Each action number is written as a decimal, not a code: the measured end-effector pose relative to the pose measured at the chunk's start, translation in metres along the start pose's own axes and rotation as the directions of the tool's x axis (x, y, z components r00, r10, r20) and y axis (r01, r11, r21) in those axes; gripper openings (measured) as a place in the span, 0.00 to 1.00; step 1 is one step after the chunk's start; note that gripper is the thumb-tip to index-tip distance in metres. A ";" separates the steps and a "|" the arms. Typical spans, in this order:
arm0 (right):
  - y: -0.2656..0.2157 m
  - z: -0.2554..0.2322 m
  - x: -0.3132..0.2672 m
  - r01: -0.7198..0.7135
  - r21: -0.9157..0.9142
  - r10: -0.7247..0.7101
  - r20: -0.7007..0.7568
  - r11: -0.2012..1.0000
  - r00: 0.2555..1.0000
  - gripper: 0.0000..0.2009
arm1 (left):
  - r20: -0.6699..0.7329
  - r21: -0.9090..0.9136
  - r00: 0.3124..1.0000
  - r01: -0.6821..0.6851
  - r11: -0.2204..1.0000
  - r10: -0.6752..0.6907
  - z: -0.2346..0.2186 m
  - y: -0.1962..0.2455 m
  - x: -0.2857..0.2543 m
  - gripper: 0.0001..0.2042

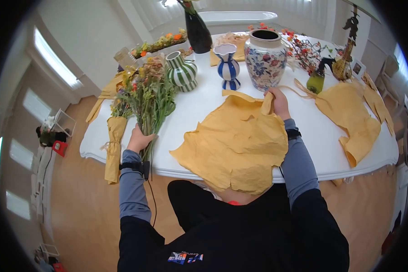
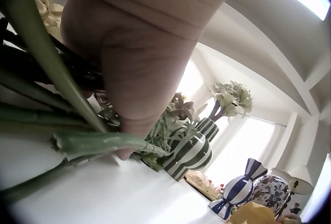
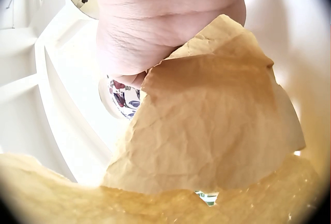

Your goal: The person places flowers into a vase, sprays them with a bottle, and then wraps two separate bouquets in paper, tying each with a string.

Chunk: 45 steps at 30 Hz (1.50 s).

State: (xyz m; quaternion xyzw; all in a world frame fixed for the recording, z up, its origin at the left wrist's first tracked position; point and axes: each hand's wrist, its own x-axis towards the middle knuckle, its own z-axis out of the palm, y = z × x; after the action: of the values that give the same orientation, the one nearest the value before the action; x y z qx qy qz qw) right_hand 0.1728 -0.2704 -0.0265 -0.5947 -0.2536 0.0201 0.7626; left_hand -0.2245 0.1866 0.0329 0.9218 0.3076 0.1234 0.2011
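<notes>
At the table's left side my left hand [image 1: 139,138] grips a bouquet [image 1: 153,97] round its stems, the thumb lying across them. Its flower heads point away from me. Cut stem ends [image 2: 98,143] stick out past this hand in the left wrist view, close over the white top. My right hand [image 1: 279,102] holds the far right corner of a crumpled yellow sheet of paper [image 1: 233,140], pinching a folded edge. The sheet spreads toward me and droops over the table's front edge. In the right wrist view the paper [image 3: 207,115] hides most of the fingers.
Left of the bouquet lies a paper-wrapped bunch [image 1: 115,145]. Behind stand a green-striped vase [image 1: 182,75], a blue-striped vase [image 1: 228,69], a large floral vase [image 1: 265,63] and a dark tall vase [image 1: 198,34]. More yellow paper [image 1: 349,115] and a green bottle [image 1: 316,83] are at the right.
</notes>
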 end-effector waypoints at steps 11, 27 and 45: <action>-0.012 0.021 -0.005 -0.150 -0.250 0.143 -0.046 0.957 0.989 0.35 | -0.434 0.275 0.867 -0.131 0.952 0.245 0.037 0.089 -0.051 0.41; -0.089 0.048 -0.062 -0.029 -0.708 0.614 0.591 0.706 0.523 0.59 | 0.013 -0.661 0.990 -0.096 0.744 0.139 0.116 0.137 -0.086 0.12; -0.164 -0.039 -0.090 -0.045 -0.689 0.563 0.551 0.723 0.617 0.29 | 0.090 -0.921 0.996 0.084 -0.381 0.000 0.094 0.077 -0.080 0.20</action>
State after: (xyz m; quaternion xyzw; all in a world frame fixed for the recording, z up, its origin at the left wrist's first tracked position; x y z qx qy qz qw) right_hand 0.0657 -0.3833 0.0849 -0.7842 -0.4154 0.3097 0.3415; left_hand -0.2142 0.0536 -0.0244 0.3371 0.0981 0.2931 0.8893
